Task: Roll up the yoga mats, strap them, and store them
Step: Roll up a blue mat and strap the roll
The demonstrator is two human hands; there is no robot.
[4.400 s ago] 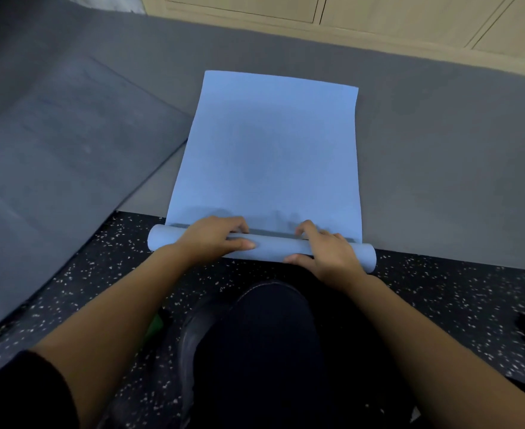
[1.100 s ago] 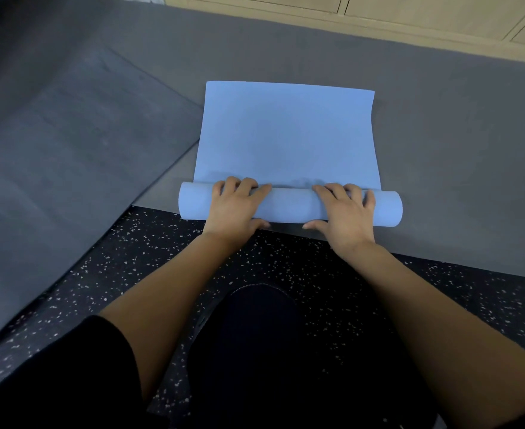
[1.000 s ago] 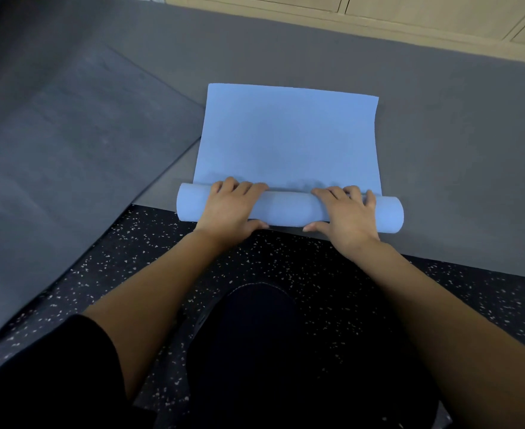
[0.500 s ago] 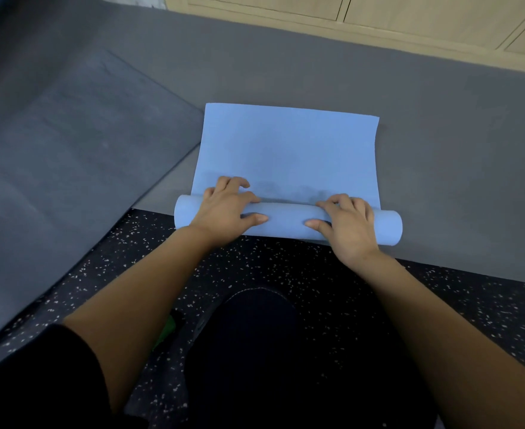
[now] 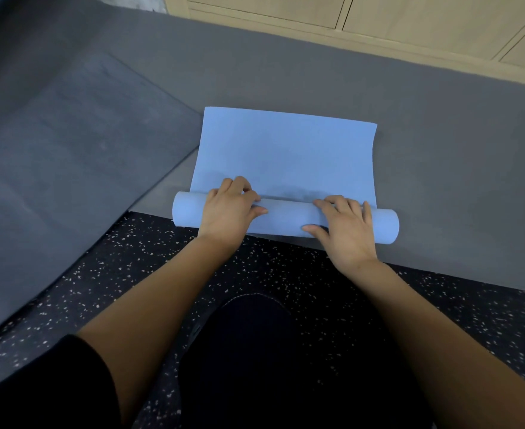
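Observation:
A light blue yoga mat (image 5: 286, 153) lies on a grey floor mat, its near end wound into a roll (image 5: 289, 216) that runs left to right. My left hand (image 5: 228, 209) sits on the roll's left part, fingers curled over its top and thumb stretched along it. Toward the right end, my right hand (image 5: 344, 230) drapes its fingers over the roll, with the thumb on the near side. The flat part of the mat stretches away from me beyond the roll.
A large grey floor mat (image 5: 440, 181) lies under the blue one, and another grey mat (image 5: 69, 150) overlaps at the left. Dark speckled flooring (image 5: 131, 274) is near me, my dark-clad knee (image 5: 255, 351) below. Wooden cabinet doors (image 5: 409, 20) line the far edge.
The roll has grown thicker and the flat part shorter. Both hands have shifted their hold on top of the roll, the left fingers now curled over it.

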